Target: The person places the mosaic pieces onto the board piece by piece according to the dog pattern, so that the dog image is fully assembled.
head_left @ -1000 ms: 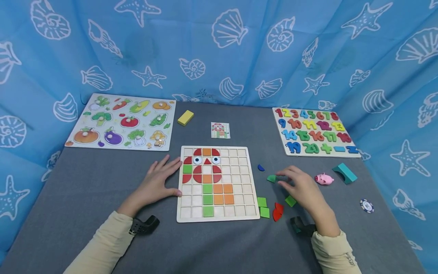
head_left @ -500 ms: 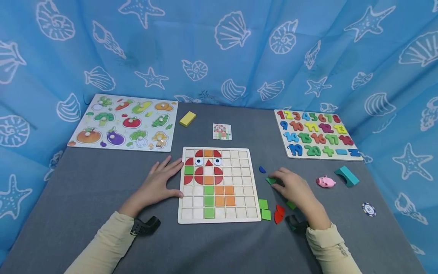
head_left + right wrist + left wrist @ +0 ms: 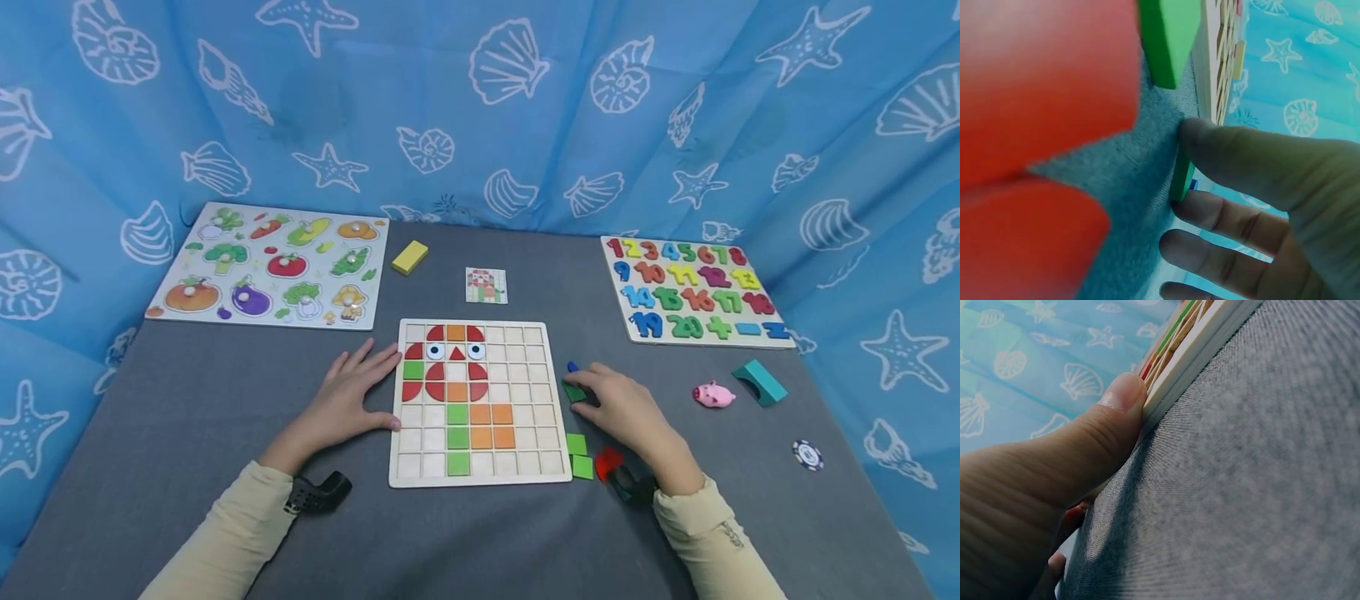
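Observation:
A white wooden grid board (image 3: 525,414) lies at the middle of the table, with red, orange and green tiles and two eye discs in its squares. My left hand (image 3: 347,398) touches the board's left edge with spread, fairly straight fingers; its thumb (image 3: 1124,394) presses the rim in the left wrist view. Just off the board's right edge, my right hand (image 3: 626,410) pinches a small green quarter-circle tile (image 3: 1180,177) between thumb and index finger, low over the cloth. A blue half-round tile (image 3: 573,367) lies just beyond those fingertips, partly hidden.
Green square tiles (image 3: 577,444) and red curved tiles (image 3: 608,461) lie beside the board's lower right corner. A picture card (image 3: 486,285), yellow block (image 3: 409,257), vegetable puzzle (image 3: 176,271) and number puzzle (image 3: 630,332) lie farther back. A pink pig (image 3: 713,394), teal arch (image 3: 762,383) and chip (image 3: 807,455) are at right.
My right hand has taken hold of the green quarter-circle tile and moved it left toward the board, now covering part of the blue tile. The left hand stays in place.

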Motion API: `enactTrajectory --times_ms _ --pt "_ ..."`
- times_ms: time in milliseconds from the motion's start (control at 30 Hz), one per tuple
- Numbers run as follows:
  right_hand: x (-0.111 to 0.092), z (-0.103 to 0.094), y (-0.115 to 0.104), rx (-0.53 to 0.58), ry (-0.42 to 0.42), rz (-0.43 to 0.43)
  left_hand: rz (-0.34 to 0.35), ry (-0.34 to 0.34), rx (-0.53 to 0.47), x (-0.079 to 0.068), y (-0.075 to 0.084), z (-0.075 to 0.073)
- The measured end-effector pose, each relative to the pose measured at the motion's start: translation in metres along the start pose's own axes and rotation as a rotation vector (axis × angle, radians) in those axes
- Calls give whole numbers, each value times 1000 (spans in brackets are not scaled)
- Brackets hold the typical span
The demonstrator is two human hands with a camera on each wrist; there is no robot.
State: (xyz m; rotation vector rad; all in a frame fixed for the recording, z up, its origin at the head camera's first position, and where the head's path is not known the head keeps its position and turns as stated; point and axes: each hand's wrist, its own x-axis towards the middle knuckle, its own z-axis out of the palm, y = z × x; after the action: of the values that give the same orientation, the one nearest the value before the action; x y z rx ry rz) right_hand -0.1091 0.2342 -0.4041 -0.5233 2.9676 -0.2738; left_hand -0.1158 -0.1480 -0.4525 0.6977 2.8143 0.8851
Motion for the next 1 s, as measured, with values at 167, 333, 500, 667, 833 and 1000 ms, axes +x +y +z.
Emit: enactTrajectory --times_ms 167,333,500,667,833,1000 --pt "4 0 -6 -16 -4 1 -9 -14 8 1 0 1" --pt "1 -2 -28 -14 50 -51 -9 -15 8 1 0 0" --pt "3 4 -57 -27 31 -121 -1 0 2 0 -1 0" --pt "7 10 -70 -19 1 -97 -6 -12 6 1 -1 1" --pt "10 11 -76 19 5 -97 -8 -9 6 0 -2 0" --pt "0 7 -62 53 21 -86 9 -8 22 0 -3 2"
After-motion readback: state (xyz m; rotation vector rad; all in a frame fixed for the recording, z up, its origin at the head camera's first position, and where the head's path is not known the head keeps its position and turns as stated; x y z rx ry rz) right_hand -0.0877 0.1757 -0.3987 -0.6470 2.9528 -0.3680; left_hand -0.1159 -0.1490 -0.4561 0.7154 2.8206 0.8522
